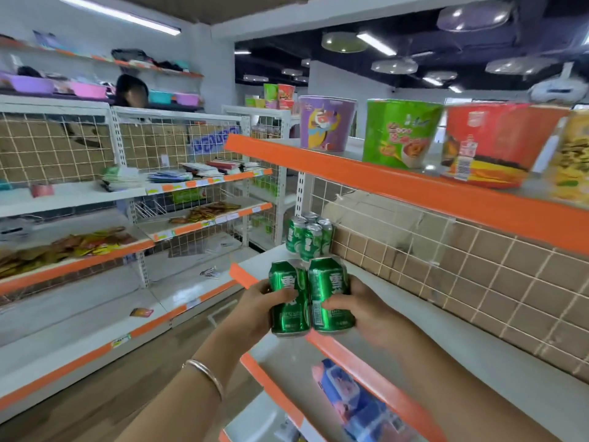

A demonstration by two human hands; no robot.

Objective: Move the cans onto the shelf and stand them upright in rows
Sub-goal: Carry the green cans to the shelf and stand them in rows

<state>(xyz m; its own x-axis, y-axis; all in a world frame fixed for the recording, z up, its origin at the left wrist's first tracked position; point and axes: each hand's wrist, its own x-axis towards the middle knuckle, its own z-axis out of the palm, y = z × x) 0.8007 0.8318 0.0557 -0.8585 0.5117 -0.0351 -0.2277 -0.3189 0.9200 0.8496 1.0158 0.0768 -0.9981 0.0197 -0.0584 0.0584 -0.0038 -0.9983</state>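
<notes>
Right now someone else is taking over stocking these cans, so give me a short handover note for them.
Left hand: grips the left can.
Right hand: grips the right can.
Both cans are upright, side by side, at the front edge of the shelf.
Done: four standing cans are clustered at the shelf's far end.
Left: set these two down upright next to them and square up the rows. Any further stock is out of view.
</notes>
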